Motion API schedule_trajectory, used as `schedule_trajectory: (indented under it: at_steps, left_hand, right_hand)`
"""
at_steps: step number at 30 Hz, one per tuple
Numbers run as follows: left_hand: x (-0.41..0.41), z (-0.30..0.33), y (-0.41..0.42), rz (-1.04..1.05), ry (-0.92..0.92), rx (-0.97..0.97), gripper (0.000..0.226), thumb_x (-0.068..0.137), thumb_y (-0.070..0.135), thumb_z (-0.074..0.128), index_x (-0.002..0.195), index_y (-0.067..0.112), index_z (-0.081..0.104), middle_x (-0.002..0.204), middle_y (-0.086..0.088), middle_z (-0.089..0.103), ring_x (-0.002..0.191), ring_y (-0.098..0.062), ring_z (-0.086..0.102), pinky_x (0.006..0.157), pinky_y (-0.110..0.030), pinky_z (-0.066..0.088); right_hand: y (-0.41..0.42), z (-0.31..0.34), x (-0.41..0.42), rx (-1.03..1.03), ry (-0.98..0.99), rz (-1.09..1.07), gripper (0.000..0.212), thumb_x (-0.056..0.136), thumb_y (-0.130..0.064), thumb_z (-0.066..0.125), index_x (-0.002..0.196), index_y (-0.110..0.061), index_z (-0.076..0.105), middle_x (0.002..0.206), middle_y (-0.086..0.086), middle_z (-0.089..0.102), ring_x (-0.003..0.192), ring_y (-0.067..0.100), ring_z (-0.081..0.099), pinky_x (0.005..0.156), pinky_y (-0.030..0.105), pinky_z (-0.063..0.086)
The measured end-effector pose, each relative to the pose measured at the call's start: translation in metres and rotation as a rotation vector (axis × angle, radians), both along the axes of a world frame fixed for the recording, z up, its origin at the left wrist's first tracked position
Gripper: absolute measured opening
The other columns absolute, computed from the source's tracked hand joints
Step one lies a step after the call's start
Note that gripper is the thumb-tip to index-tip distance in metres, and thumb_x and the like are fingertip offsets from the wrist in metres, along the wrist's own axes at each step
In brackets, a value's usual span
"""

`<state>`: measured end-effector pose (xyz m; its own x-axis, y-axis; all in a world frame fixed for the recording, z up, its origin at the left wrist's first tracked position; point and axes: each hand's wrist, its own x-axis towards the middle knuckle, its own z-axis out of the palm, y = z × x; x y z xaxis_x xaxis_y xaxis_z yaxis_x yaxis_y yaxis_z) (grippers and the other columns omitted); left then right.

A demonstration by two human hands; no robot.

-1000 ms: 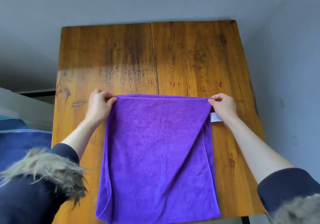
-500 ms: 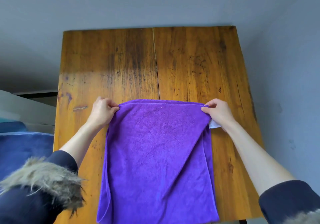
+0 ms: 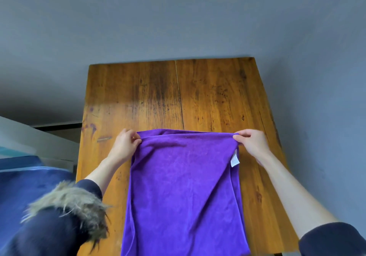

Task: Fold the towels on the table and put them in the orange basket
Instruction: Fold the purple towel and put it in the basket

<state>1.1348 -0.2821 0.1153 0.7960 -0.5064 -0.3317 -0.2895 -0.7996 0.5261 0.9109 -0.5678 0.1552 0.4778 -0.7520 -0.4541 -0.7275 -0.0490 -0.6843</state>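
Purple towel (image 3: 184, 188) pinched at far corners by left hand (image 3: 124, 147); right hand (image 3: 252, 144).

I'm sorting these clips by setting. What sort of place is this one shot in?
Probably a plain room in a home, though little shows. A worn wooden table stands against a bare grey wall, and both hands, left hand and right hand, hold a purple towel being folded on it.
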Motion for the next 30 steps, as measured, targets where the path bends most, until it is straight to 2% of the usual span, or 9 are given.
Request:
schedule_trajectory:
  at_steps: [5, 7, 13, 18, 21, 23, 25, 27, 30]
  left_hand:
    - [0.003, -0.017, -0.003, -0.134, -0.14, -0.007, 0.004, 0.082, 0.007, 0.065, 0.082, 0.006, 0.068, 0.128, -0.013, 0.054, 0.117, -0.034, 0.042, 0.099, -0.038, 0.034]
    - [0.005, -0.02, -0.002, -0.189, -0.191, -0.004, 0.004, 0.082, 0.006, 0.065, 0.08, 0.006, 0.068, 0.132, -0.01, 0.054, 0.12, -0.034, 0.041, 0.099, -0.041, 0.037]
    - [0.0, -0.018, 0.0, -0.368, -0.352, -0.037, 0.008, 0.074, -0.006, 0.065, 0.072, 0.001, 0.066, 0.093, -0.016, 0.068, 0.089, -0.038, 0.057, 0.071, -0.046, 0.049]
    - [0.004, -0.022, -0.001, -0.19, -0.162, -0.083, 0.005, 0.083, -0.001, 0.061, 0.083, -0.002, 0.067, 0.095, -0.017, 0.053, 0.085, -0.03, 0.052, 0.078, -0.036, 0.043]
    - [0.009, -0.017, -0.004, -0.072, -0.043, -0.071, 0.007, 0.084, 0.006, 0.064, 0.085, 0.003, 0.07, 0.095, -0.014, 0.06, 0.082, -0.023, 0.052, 0.076, -0.028, 0.039]
    - [0.011, -0.009, -0.004, 0.019, 0.025, -0.072, 0.007, 0.084, 0.011, 0.065, 0.084, 0.008, 0.071, 0.088, -0.01, 0.066, 0.078, -0.019, 0.054, 0.068, -0.027, 0.039]
    - [0.011, 0.004, 0.0, 0.107, 0.106, -0.131, 0.006, 0.086, 0.013, 0.064, 0.081, 0.012, 0.068, 0.084, -0.006, 0.067, 0.076, -0.018, 0.056, 0.064, -0.027, 0.041]
    - [0.012, 0.023, 0.008, 0.171, 0.195, -0.231, 0.008, 0.087, 0.01, 0.062, 0.08, 0.011, 0.066, 0.083, -0.005, 0.066, 0.077, -0.016, 0.056, 0.071, -0.028, 0.043]
    - [0.013, 0.058, 0.021, 0.141, 0.244, -0.348, 0.013, 0.09, 0.007, 0.058, 0.079, 0.013, 0.062, 0.077, -0.002, 0.064, 0.07, -0.01, 0.053, 0.065, -0.02, 0.041]
  right_hand:
    - [0.003, -0.013, -0.004, -0.048, -0.012, -0.011, 0.007, 0.083, -0.01, 0.066, 0.086, -0.012, 0.071, 0.089, 0.002, 0.067, 0.094, 0.021, 0.064, 0.092, 0.039, 0.049]
    - [0.004, -0.017, -0.003, -0.067, -0.012, -0.013, 0.005, 0.083, -0.011, 0.066, 0.084, -0.016, 0.07, 0.089, 0.001, 0.067, 0.091, 0.018, 0.062, 0.089, 0.035, 0.049]
    - [0.003, -0.02, -0.005, -0.077, -0.021, -0.049, 0.004, 0.085, -0.015, 0.065, 0.082, -0.018, 0.067, 0.089, -0.001, 0.066, 0.089, 0.016, 0.06, 0.079, 0.029, 0.046]
    - [0.003, -0.019, -0.008, -0.075, -0.026, -0.058, 0.004, 0.085, -0.015, 0.065, 0.082, -0.018, 0.066, 0.088, -0.001, 0.065, 0.092, 0.019, 0.061, 0.081, 0.032, 0.05]
    - [0.004, -0.013, -0.007, -0.058, -0.029, -0.057, 0.004, 0.086, -0.016, 0.064, 0.083, -0.018, 0.065, 0.091, 0.0, 0.066, 0.094, 0.02, 0.061, 0.086, 0.038, 0.052]
    - [0.006, -0.008, -0.007, -0.043, -0.042, -0.061, 0.003, 0.087, -0.015, 0.064, 0.084, -0.017, 0.065, 0.093, 0.002, 0.066, 0.095, 0.02, 0.061, 0.084, 0.037, 0.052]
    - [0.006, 0.001, -0.009, -0.016, -0.075, -0.085, 0.004, 0.087, -0.013, 0.063, 0.085, -0.015, 0.066, 0.094, 0.004, 0.066, 0.093, 0.02, 0.061, 0.083, 0.034, 0.052]
    - [0.005, 0.014, -0.013, 0.03, -0.123, -0.124, 0.004, 0.087, -0.011, 0.063, 0.086, -0.013, 0.067, 0.092, 0.005, 0.067, 0.09, 0.019, 0.061, 0.08, 0.032, 0.051]
    - [0.004, 0.04, -0.019, 0.122, -0.235, -0.184, 0.006, 0.086, -0.005, 0.062, 0.086, -0.006, 0.068, 0.084, 0.006, 0.067, 0.081, 0.017, 0.061, 0.075, 0.027, 0.05]
